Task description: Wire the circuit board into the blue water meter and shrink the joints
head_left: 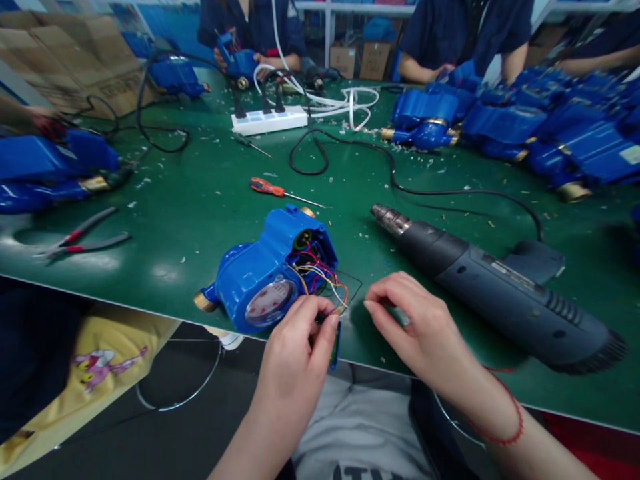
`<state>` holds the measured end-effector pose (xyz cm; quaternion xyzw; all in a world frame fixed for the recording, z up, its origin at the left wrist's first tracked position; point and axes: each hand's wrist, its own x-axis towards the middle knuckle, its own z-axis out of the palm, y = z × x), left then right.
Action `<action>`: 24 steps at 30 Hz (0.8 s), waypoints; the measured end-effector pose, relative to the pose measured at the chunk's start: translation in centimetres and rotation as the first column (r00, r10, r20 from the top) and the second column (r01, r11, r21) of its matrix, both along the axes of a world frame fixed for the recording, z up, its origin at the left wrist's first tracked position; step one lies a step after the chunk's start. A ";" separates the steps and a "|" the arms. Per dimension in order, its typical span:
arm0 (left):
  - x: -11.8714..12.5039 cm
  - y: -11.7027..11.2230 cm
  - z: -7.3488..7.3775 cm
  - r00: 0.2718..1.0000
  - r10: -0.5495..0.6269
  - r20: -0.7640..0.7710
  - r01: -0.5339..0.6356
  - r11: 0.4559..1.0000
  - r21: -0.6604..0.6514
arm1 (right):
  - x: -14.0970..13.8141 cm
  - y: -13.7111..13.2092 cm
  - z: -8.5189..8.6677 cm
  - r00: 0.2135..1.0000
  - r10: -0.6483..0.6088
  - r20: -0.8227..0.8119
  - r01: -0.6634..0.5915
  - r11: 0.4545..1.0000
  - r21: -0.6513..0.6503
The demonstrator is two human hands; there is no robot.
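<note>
A blue water meter (260,267) with brass ends lies near the table's front edge, its housing uncovered at one end. Red, yellow, white and black wires (325,273) spill from that opening. My left hand (300,343) is closed in a pinch on a small green circuit board with a blue edge (335,347), where the wires run in; the fingers cover most of it. To the right of the wires, my right hand (417,327) is closed, thumb and forefinger pinched together. Whatever may be between those fingertips is too small to make out.
A heat gun (475,280) lies at the right, its cord running back. Beyond the meter are an orange-handled screwdriver (270,187) and a white power strip (270,121). Pliers (85,237) lie left. More blue meters (530,127) crowd the back right; co-workers sit opposite.
</note>
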<state>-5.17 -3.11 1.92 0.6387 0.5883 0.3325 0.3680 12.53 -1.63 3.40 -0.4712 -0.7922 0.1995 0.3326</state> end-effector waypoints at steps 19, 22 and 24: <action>0.1 -0.2 0.2 1.000 0.012 0.019 -0.012 1.000 0.007 | -2.6 0.0 -1.1 0.960 -0.083 -0.268 -0.004 0.952 -0.307; 0.1 -0.2 0.2 1.000 0.014 0.002 -0.014 1.000 0.025 | -3.3 0.0 -1.4 0.900 -0.155 -0.407 -0.035 0.905 -0.423; 0.2 -0.2 0.2 1.000 0.020 0.003 -0.020 0.999 0.026 | -3.8 -0.1 -1.6 0.823 -0.211 -0.527 -0.102 0.859 -0.503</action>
